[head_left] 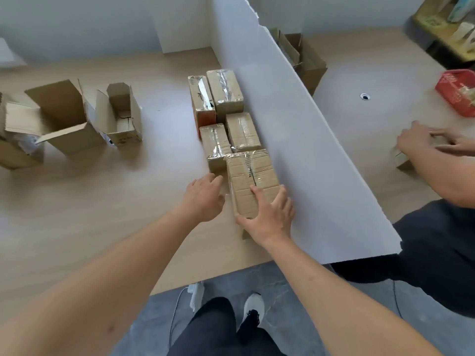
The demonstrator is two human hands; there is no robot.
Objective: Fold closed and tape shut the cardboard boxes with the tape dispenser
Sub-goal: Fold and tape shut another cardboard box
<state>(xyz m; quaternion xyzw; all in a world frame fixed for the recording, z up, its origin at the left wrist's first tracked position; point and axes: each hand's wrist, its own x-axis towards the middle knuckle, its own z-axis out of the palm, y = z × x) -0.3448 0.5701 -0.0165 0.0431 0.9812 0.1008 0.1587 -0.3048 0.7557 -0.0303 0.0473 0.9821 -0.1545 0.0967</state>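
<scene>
Altogether five taped cardboard boxes, packed in a cluster on the bench (77, 214) against a white divider panel (308, 150). Nearest taped box (250, 179) brown, creased, with clear tape running along its top seam. Behind it two pairs, all wrapped in shiny clear tape: near-left box (214, 143), near-right box (243, 131), far-left box (201, 98) with an orange side, far-right box (225, 91).

Right hand (270, 217) laid on the near end of the nearest taped box, fingers (259, 192) spread wide over its top, thumb along its near edge. Left hand (204, 199) just left of that box, fingers loosely curled and holding nothing.

Further left, three open boxes: large open box (64, 116) with flaps up, small open box (120, 116) beside it, and a third open box (15, 140) cut by the frame edge.

Beyond the panel, another person's hands (416, 141) on a further box, blurred.
</scene>
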